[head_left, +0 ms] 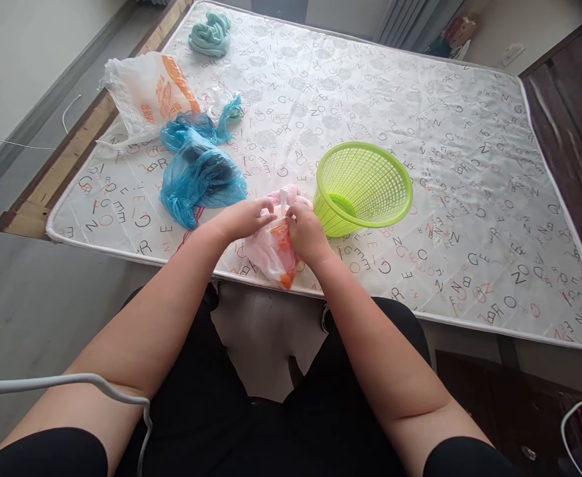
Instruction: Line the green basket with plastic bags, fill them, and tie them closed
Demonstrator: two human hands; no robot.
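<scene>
A translucent plastic bag (270, 255) with orange print lies at the near edge of the mattress, with something soft and pink (298, 192) in it or behind it. My right hand (308, 232) pinches the bag's gathered top, where a twisted white end sticks up. From the left, my left hand (248, 217) reaches to the same top, its thumb and forefinger curved and apart, close against the plastic. No held piece shows between those fingertips. Just right of my right hand stands a light green mesh basket (338, 228), upright, with nothing seen inside.
The mattress (450, 199) has a printed letter pattern. Left of my hands lie a blue plastic bag (204, 175) with something dark inside and a white-and-orange bag (144, 93). A rolled teal cloth (210, 34) sits farther back. A grey cable (62, 381) crosses my left arm.
</scene>
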